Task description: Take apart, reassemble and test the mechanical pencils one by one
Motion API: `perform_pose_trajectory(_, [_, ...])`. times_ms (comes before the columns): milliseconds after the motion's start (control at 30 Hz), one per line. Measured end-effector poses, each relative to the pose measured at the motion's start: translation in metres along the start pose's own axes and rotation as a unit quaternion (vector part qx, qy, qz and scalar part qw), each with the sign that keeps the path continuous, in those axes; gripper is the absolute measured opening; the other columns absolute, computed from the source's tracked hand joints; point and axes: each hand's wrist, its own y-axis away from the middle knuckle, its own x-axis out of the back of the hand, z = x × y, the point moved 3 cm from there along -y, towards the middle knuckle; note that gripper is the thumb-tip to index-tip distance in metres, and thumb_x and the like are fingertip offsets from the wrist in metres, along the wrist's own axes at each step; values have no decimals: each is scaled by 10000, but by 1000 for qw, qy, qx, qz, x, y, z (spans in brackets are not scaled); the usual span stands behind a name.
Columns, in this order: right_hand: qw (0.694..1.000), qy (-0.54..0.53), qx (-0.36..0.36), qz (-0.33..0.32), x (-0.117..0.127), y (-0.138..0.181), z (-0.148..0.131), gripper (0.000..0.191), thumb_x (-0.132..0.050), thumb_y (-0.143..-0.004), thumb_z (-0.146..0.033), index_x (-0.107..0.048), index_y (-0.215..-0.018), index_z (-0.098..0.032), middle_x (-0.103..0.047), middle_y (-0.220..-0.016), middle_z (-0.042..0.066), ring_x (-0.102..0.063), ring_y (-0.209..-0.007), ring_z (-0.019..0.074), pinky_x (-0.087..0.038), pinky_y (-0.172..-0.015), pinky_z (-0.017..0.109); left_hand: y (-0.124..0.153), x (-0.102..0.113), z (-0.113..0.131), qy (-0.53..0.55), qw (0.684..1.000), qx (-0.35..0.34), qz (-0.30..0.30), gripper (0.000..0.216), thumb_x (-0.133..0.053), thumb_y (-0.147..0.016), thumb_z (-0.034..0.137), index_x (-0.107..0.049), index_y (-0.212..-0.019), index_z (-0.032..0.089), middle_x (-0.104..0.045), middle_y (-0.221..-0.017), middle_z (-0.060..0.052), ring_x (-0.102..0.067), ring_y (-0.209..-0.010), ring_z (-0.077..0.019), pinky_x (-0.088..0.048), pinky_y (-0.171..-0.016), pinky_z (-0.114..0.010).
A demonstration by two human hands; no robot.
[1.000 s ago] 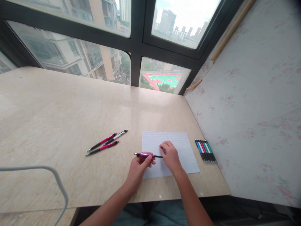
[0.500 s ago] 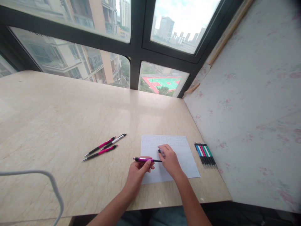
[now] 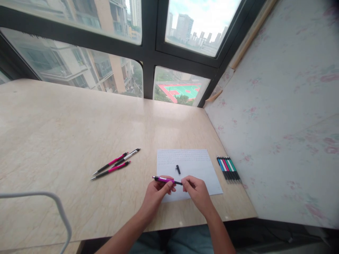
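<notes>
My left hand (image 3: 158, 193) grips a purple pen (image 3: 164, 180) and holds it level just above the near left part of a white sheet of paper (image 3: 198, 165). My right hand (image 3: 196, 191) pinches the pen's dark tip end with its fingertips. A small black pen piece (image 3: 178, 169) lies loose on the sheet just beyond both hands.
Three pens, two pink and one white (image 3: 113, 163), lie to the left on the beige marble table (image 3: 66, 141). A row of several coloured pens (image 3: 228, 168) lies right of the sheet by the flowered wall (image 3: 278, 106). A white wire frame (image 3: 47, 208) is at the near left. Windows run along the far edge.
My right hand let go of the small black piece on the paper and drew back to the pen's tip. My left hand kept hold of the pen.
</notes>
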Motion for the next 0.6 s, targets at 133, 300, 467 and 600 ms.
perform_pose_trajectory(133, [999,-23,-20,8,1,3,9,437,-488,-920,-505,-611,-659,-177,-558,-564,-10,-510,-543,139,-392,-549,248,1,0,-2,0,1000,-4,-14,311,-737,-763,393,-700,-930,133,-744,-747,-97,-676,-722,-219,-489,-636,-293])
perform_pose_trajectory(300, [999,-33,-31,11,0,6,14,457,-482,-918,-531,-619,-668,-174,-541,-547,-15,-502,-531,139,-380,-538,250,0,0,-4,11,1000,4,-6,348,-749,-742,412,-699,-931,125,-743,-745,-109,-683,-716,-232,-496,-631,-309])
perform_pose_trajectory(467, [999,-32,-29,11,0,7,11,442,-508,-898,-543,-609,-671,-178,-530,-548,-23,-481,-526,134,-362,-533,244,0,-1,-3,46,999,2,-9,353,-761,-730,400,-693,-939,124,-738,-760,-109,-680,-718,-223,-495,-634,-305])
perform_pose_trajectory(600, [999,-27,-32,32,-1,7,11,450,-508,-895,-548,-579,-641,-183,-490,-516,-36,-457,-505,126,-339,-516,238,0,-1,-3,67,998,-2,-13,318,-729,-760,420,-693,-900,137,-731,-775,-98,-673,-716,-208,-486,-633,-293])
